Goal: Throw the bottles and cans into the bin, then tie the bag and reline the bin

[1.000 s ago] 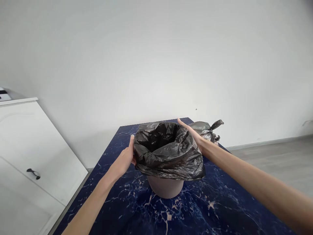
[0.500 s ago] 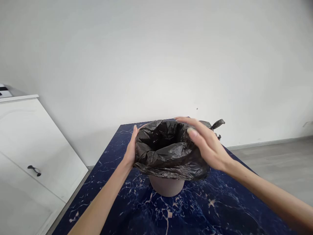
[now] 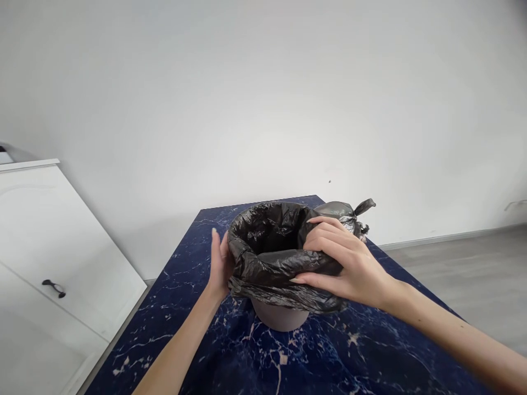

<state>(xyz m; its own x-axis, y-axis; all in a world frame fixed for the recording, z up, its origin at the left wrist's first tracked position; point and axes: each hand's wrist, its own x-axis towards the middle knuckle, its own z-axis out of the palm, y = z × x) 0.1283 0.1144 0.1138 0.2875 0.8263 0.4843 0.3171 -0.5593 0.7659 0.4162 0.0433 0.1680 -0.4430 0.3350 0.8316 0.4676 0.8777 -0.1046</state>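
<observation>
A light brown bin (image 3: 280, 317) stands on the table, its lower part bare. Over its rim hangs a black garbage bag (image 3: 284, 280), folded outward with its mouth wide. My right hand (image 3: 341, 260) grips the bag-covered rim at the right, fingers over the inner side and thumb outside. At the left side of the bin my left hand (image 3: 220, 266) rests open against the bag, thumb pointing up; its other fingers are partly hidden. Just behind my right hand lies a tied black plastic bag (image 3: 335, 210) with a knotted end.
The table top (image 3: 185, 274) is dark blue with a marble pattern. To the left stands a white cabinet (image 3: 61, 241) with a black handle (image 3: 54, 287). A white wall (image 3: 263, 109) rises behind the table, and grey floor (image 3: 465, 271) shows at the right.
My right hand has moved from the back right of the rim toward the front and closed on the bag's edge. My left thumb has moved slightly away from the bag.
</observation>
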